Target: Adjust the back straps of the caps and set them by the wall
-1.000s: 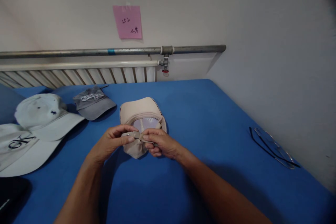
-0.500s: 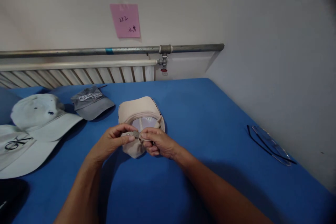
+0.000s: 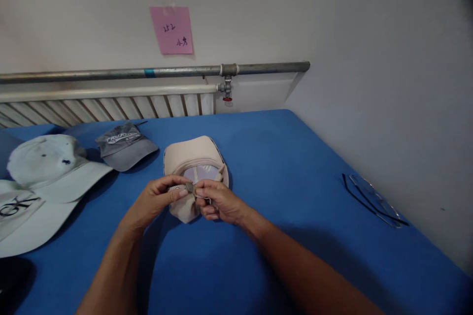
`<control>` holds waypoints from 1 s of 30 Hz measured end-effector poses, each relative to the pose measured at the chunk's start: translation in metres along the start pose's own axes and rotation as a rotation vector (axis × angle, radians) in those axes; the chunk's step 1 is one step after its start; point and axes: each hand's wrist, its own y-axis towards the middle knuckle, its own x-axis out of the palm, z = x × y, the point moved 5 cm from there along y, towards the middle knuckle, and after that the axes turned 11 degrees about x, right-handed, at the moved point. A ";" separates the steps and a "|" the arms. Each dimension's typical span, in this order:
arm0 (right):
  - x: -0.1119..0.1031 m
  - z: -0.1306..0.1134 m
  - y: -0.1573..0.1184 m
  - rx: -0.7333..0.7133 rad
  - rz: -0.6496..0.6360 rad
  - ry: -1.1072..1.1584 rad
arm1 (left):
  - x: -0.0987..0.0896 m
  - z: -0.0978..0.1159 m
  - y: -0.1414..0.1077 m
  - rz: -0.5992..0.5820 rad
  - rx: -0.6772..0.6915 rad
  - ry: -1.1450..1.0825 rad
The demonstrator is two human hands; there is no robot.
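A beige baseball cap (image 3: pixel 192 150) lies upside down on the blue surface, its brim pointing away from me and its lining showing. My left hand (image 3: pixel 162 197) pinches the cap's back strap beside a small buckle (image 3: pixel 189 187). On the buckle's other side, my right hand (image 3: pixel 218 201) grips the strap's end between thumb and fingers, the other fingers curled. Fingers hide part of the strap and of the cap's rear edge.
To the left lie a grey cap (image 3: pixel 125 146), a pale cap with a small dark logo (image 3: pixel 48 162) and a white lettered cap (image 3: pixel 33 221). Eyeglasses (image 3: pixel 375 201) rest near the right wall. Behind the blue surface (image 3: pixel 258 157) run a radiator (image 3: pixel 158 106) and a metal pipe (image 3: pixel 185 72).
The view has shifted slightly, so the surroundings sit a little further left. My right hand's fingers have moved closer to the buckle; both hands keep their hold on the strap.
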 end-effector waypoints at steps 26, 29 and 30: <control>0.000 -0.001 -0.001 -0.048 0.043 -0.011 | 0.003 -0.002 0.000 -0.044 -0.043 -0.044; -0.002 -0.003 0.000 -0.097 0.060 0.023 | 0.000 -0.004 -0.001 -0.032 -0.033 -0.047; -0.003 -0.004 0.001 -0.117 0.073 0.031 | -0.001 -0.005 -0.001 -0.031 -0.034 -0.052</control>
